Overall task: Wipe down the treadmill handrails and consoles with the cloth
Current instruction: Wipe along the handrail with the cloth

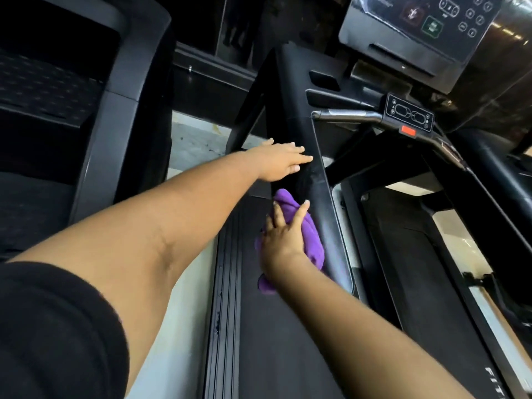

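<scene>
A black treadmill handrail [322, 197] runs from the centre toward the lower right. My left hand [280, 162] rests flat on its upper part with straight fingers. Just below, my right hand [283, 234] presses a bunched purple cloth [309, 234] against the rail's left side, fingers spread over the cloth. The console [414, 27] with its buttons sits at the top right. Below it is a small control panel [410, 116] with a red tab and a metal grip bar [345, 114].
The treadmill belt [288, 341] lies below my arms. A second treadmill's frame [115, 125] stands to the left, with a strip of pale floor [190, 145] between the two machines. The right handrail [489, 197] crosses the right side.
</scene>
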A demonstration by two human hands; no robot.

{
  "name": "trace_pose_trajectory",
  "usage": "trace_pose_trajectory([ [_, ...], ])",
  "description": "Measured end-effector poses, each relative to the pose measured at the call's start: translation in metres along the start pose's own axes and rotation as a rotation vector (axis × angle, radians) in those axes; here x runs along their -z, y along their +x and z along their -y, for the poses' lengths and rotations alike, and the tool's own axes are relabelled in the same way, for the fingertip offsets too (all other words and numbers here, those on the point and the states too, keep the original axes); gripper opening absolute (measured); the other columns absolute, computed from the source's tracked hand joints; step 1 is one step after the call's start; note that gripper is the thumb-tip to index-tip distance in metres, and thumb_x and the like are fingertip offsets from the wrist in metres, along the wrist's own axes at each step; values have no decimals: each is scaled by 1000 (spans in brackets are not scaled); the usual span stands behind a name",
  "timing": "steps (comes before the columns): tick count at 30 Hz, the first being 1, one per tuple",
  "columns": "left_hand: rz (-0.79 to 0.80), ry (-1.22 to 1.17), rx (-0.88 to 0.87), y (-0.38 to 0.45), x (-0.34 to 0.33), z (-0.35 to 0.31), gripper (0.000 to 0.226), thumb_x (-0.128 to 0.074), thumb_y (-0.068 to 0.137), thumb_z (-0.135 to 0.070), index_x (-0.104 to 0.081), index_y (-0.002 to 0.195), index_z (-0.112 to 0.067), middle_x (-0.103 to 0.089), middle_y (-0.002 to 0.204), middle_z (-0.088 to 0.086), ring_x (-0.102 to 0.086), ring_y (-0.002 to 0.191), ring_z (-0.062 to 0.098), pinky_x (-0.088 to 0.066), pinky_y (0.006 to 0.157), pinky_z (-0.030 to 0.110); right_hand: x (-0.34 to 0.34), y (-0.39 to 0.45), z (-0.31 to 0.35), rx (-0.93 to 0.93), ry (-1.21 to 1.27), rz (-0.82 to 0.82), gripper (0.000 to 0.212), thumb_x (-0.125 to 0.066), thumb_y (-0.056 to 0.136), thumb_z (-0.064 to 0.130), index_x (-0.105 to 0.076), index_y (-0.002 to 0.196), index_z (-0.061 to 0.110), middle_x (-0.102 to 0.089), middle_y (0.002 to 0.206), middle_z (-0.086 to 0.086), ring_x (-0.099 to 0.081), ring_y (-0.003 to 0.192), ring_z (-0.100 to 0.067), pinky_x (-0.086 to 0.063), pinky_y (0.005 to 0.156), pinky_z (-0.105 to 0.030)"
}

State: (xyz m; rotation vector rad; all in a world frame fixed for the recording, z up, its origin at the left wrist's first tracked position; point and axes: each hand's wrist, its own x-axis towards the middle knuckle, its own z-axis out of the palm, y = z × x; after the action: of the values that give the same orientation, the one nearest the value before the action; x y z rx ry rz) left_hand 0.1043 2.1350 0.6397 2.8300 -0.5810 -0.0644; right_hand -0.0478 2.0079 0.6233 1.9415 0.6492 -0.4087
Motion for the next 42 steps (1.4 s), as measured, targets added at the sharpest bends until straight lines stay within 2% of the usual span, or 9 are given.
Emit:
trace_pose_trajectory([
  [3,18,25,-8,-12,-5,6,52,-31,112,-33,-17,161,-38,-12,171,-4,-9,158,20,-10,123,59,-7,-9,-8,23,77,-104,87,-45,93,72,-21,164,29,0,173,-6,17,157,-34,3,100,-89],
  [6,5,17,28,-19,-7,7,52,-30,112,-33,-15,162,-37,-11,172,-2,-9,158,21,-11,123,56,-38,-50,-39,-104,476,-273,69,-39,98,61,-17,162,43,9,173,9,17,158,-20,-9,110,-79],
  [9,-11,13,33,-16,-3,5,52,-31,112,-33,-16,162,-37,-10,172,-2,-8,158,21,-11,122,58,-54,-73,-54,-186,716,-303,72,-39,99,61,-3,160,51,19,169,16,24,156,-18,-26,109,-76],
  [15,3,68,47,8,7,7,51,-28,112,-37,-17,161,-39,-11,172,-4,-8,158,21,-13,123,61,-16,10,-97,-226,954,-273,83,-52,93,63,-4,160,50,15,171,12,21,156,-32,-37,105,-74],
  [22,-25,31,-36,42,6,42,52,-32,111,-35,-18,161,-39,-10,172,-3,-7,158,19,-9,123,61,-46,-36,-59,-148,597,-332,78,-39,96,62,-6,163,40,16,172,2,22,156,-32,-5,117,-74],
  [32,-73,-69,-63,104,16,99,51,-33,111,-38,-23,160,-38,-12,171,-5,-7,158,16,-6,123,61,50,131,-78,-49,123,-106,69,-36,103,54,-22,164,26,2,173,-7,24,155,-36,4,99,-89],
  [35,-72,-74,-92,108,14,112,51,-32,111,-38,-23,160,-38,-11,172,-6,-6,158,15,-4,123,61,29,96,-95,-38,357,-222,69,-38,101,55,-21,163,30,7,173,1,20,157,-26,3,109,-80],
  [39,-75,-95,-82,120,17,127,50,-32,111,-38,-23,160,-38,-11,171,-7,-6,158,14,-4,124,61,-8,43,-115,-228,772,-287,73,-39,99,59,0,160,50,24,169,14,25,156,-21,-15,113,-77],
  [42,-74,-117,-106,133,19,123,50,-32,111,-39,-24,160,-39,-12,171,-7,-8,158,13,-4,124,58,2,85,-137,-282,951,-298,79,-45,96,59,2,159,51,22,169,14,21,156,-24,-24,113,-76],
])
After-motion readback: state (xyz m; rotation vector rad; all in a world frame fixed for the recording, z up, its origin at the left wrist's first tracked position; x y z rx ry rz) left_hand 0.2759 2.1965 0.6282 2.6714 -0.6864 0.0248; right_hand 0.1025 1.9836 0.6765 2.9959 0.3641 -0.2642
